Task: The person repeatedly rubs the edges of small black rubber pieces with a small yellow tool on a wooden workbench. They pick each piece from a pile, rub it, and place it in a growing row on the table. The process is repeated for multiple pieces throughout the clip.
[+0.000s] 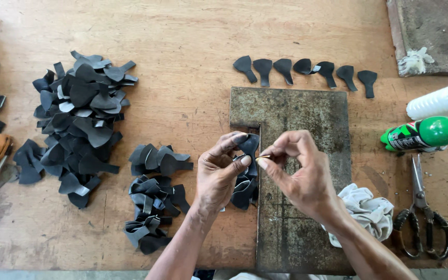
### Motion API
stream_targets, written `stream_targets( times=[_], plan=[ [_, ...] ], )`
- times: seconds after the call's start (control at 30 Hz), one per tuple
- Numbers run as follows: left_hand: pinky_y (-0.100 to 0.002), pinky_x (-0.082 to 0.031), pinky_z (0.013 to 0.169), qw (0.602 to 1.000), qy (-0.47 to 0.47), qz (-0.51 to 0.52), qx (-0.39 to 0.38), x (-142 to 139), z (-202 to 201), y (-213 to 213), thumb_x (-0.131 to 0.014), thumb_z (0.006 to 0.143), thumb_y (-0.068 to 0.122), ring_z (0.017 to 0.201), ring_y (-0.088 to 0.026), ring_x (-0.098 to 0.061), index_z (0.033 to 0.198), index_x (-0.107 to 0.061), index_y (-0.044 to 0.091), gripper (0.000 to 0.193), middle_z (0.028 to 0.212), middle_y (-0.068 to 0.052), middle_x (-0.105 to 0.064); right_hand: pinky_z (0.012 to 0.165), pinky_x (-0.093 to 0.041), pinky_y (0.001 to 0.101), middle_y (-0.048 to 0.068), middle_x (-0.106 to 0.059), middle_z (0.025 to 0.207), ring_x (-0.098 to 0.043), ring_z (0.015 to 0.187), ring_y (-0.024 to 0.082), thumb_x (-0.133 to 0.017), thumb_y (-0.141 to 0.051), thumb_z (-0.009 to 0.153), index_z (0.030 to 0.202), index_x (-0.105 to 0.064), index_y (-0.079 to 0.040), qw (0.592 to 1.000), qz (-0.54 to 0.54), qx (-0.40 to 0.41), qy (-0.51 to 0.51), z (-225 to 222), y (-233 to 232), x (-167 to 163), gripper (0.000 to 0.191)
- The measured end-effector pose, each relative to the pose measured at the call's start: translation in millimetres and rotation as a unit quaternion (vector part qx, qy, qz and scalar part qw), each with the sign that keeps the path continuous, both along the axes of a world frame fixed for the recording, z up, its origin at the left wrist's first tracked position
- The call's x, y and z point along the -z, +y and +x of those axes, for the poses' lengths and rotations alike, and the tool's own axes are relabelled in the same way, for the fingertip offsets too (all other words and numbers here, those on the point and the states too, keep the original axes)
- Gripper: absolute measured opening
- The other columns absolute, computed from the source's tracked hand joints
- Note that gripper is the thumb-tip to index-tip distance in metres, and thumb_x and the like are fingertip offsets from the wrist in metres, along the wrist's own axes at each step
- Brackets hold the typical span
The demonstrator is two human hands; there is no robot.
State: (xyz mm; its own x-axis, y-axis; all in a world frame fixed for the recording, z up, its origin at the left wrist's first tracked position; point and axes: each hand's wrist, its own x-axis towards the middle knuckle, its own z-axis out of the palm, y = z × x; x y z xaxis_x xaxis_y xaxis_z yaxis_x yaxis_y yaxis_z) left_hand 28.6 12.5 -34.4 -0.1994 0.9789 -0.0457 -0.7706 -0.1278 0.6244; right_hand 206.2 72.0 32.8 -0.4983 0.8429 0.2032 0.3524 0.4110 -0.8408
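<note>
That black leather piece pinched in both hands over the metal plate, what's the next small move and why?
Probably finish pressing the fold flat between the thumbs. The left hand holds the black leather piece upright, and the right hand pinches its lower edge, where a thin pale strip shows. It could then join the row of finished pieces above the metal plate.

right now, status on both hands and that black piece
Left hand pinching black leather piece over metal plate. Right hand pinching small yellowish bit against it. Cut pieces stacked below; nothing blocking.
</note>
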Motion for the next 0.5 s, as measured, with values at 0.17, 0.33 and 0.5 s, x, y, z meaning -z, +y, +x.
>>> stream_targets(
  times=[0.17, 0.33, 0.5],
  plan=[
    [-0.028, -0.060, 0.097, 0.999, 0.015, -0.026, -0.029, 0, -1, 3, -0.077, 0.084, -0.012, 0.118, -0.017, -0.064, 0.125, -0.069, -0.001, 0.043, 0.132, -0.009, -0.063, 0.076, -0.065, 0.0334, 0.007, -0.076, 0.092, -0.074, 0.082, 0.015, -0.075, -0.025, 0.091, 0.105, -0.053, -0.010, 0.997, -0.056, -0.007, -0.045, 4, -13, 4, 0.030],
    [-0.024, -0.058, 0.090, 0.995, 0.077, -0.055, -0.043, -8, -2, 6, -0.080, 0.084, -0.010, 0.105, -0.013, -0.064, 0.124, -0.071, -0.003, 0.042, 0.128, -0.007, -0.064, 0.080, -0.063, 0.0304, 0.008, -0.075, 0.093, -0.073, 0.086, 0.015, -0.077, -0.013, 0.088, 0.104, -0.055, -0.008, 0.999, -0.034, 0.017, -0.009, 17, -8, 14, 0.028],
    [-0.022, -0.060, 0.089, 0.954, 0.267, -0.125, -0.047, -25, -14, 14, -0.082, 0.081, -0.004, 0.099, -0.009, -0.069, 0.115, -0.073, -0.003, 0.035, 0.123, -0.004, -0.065, 0.081, -0.060, 0.0260, 0.008, -0.075, 0.099, -0.073, 0.090, 0.013, -0.077, -0.004, 0.086, 0.108, -0.052, -0.004, 0.992, -0.079, 0.065, 0.071, 31, 6, 29, 0.033]
  ],
)
